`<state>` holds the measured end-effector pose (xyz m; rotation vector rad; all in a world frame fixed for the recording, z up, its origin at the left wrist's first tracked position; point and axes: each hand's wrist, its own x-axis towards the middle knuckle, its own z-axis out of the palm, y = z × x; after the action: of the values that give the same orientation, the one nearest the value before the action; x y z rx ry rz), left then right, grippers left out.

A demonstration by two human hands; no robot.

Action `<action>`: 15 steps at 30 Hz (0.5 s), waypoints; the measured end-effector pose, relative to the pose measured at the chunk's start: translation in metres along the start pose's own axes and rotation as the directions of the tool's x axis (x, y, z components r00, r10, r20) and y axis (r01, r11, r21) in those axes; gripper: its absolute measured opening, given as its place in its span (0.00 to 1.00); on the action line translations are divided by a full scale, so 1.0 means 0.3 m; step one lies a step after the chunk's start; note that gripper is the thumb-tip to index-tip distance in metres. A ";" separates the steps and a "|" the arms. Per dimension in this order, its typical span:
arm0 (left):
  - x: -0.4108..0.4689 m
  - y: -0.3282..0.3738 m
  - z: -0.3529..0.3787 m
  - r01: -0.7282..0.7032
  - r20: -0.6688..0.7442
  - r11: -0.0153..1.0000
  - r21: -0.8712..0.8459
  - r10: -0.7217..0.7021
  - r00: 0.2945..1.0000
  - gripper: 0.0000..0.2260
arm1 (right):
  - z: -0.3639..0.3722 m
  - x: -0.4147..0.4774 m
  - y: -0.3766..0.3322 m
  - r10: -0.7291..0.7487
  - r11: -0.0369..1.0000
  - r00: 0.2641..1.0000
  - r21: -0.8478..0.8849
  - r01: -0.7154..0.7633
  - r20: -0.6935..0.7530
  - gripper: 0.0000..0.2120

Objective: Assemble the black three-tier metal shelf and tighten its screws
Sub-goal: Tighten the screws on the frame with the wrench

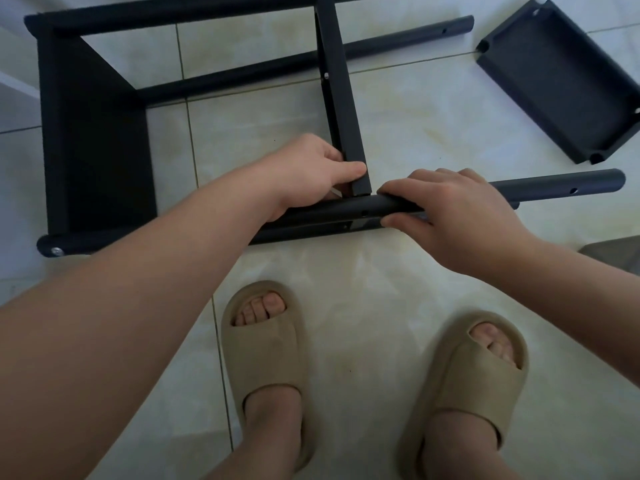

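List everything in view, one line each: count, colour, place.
frame: one, black, lying on the floor, left and centre
loose tier: one, black, on the floor, upper right
screw: one, silver, frame's near left corner
floor: one, pale tiles, under everything
slippers: two, beige, bottom centre, on the feet
left hand: one, centre, grips the frame's middle tier
right hand: one, right of centre, grips the near pole

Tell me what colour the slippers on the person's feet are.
The slippers are plain beige, with no pattern. They show clearly in the head view.
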<state>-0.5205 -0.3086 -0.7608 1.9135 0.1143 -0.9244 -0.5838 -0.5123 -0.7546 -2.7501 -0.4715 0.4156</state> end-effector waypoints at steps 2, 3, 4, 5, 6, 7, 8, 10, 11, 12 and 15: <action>0.000 0.007 -0.002 0.006 0.004 1.000 0.013 -0.006 1.000 0.10 | 0.005 0.007 0.007 -0.003 1.000 1.000 0.000 0.003 -0.011 0.15; 0.000 0.010 -0.003 0.009 0.003 1.000 0.021 -0.009 1.000 0.10 | 0.007 0.010 0.010 -0.004 1.000 1.000 0.001 0.004 -0.014 0.16; -0.001 0.012 -0.002 0.012 0.002 0.999 0.032 -0.013 1.000 0.10 | 0.010 0.012 0.012 -0.005 1.000 1.000 0.001 0.005 -0.017 0.16; -0.002 0.013 -0.001 0.018 -0.002 0.999 0.040 -0.018 1.000 0.10 | 0.012 0.013 0.013 -0.007 1.000 1.000 -0.001 0.007 -0.021 0.16; -0.002 0.014 0.001 0.022 -0.009 0.999 0.045 -0.021 1.000 0.10 | 0.015 0.014 0.014 -0.009 1.000 1.000 -0.005 0.009 -0.024 0.16; -0.003 0.015 0.002 0.022 -0.017 0.998 0.051 -0.022 1.000 0.10 | 0.017 0.013 0.015 -0.012 1.000 1.000 -0.009 0.011 -0.027 0.16; -0.004 0.016 0.003 0.022 -0.027 0.997 0.067 -0.021 0.999 0.11 | 0.019 0.014 0.017 -0.013 1.000 0.999 -0.011 0.013 -0.029 0.16; -0.004 0.016 0.007 0.024 -0.054 0.995 0.097 -0.019 0.998 0.12 | 0.021 0.014 0.022 -0.013 1.000 1.000 -0.004 0.013 -0.027 0.16; -0.004 0.015 0.011 0.027 -0.069 0.994 0.108 -0.019 0.997 0.13 | 0.022 0.015 0.025 -0.012 1.000 1.000 0.000 0.012 -0.022 0.17; -0.007 0.017 0.018 0.029 -0.086 0.992 0.121 -0.019 0.996 0.14 | 0.022 0.016 0.025 -0.011 1.000 1.000 0.002 0.011 -0.014 0.18; -0.026 0.026 0.036 0.056 -0.173 0.987 0.148 -0.030 0.984 0.15 | 0.018 0.015 0.019 0.006 0.999 1.000 -0.033 -0.005 0.030 0.22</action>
<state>-0.5286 -0.3190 -0.7528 2.1391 0.1914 -0.8164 -0.5799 -0.5144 -0.7626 -2.7814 -0.4829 0.4544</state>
